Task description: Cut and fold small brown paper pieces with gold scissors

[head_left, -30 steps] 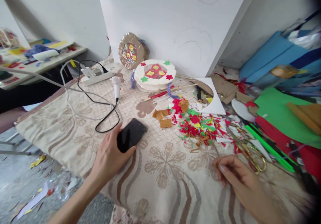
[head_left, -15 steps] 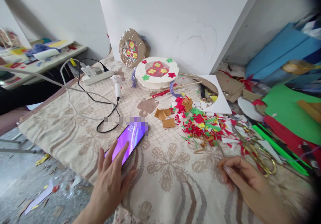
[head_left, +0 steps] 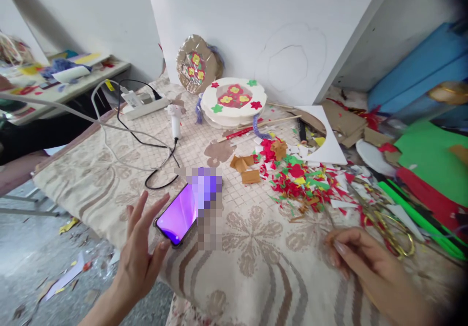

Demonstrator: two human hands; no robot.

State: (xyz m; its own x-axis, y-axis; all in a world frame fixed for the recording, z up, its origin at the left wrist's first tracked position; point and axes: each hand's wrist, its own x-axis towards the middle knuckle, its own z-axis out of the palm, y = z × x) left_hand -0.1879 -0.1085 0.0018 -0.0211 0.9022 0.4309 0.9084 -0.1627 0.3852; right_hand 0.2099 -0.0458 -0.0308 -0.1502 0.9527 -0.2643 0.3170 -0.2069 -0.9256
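A phone [head_left: 177,216] lies lit on the patterned tablecloth, its screen purple and pink and partly pixelated. My left hand [head_left: 137,250] is just left of it, fingers spread and holding nothing. On the right, my right hand [head_left: 361,260] rests low over the cloth with thumb and fingertips pinched together; whatever is between them is too small and blurred to name. Beyond that hand spreads a heap of red, green, yellow and white paper scraps [head_left: 296,184]. Gold-handled scissors [head_left: 397,233] lie right of it.
A white scalloped piece with paper flowers [head_left: 208,104] and a brown round one [head_left: 185,72] stand by a white board [head_left: 234,24]. A white glue gun [head_left: 176,125], power strip [head_left: 146,109] and cables [head_left: 137,141] occupy the left. Green paper [head_left: 431,155] lies right.
My left hand has drawn back left, off the phone's screen, with its fingers lifted. My right hand keeps its pinch. The whole view has shifted slightly.
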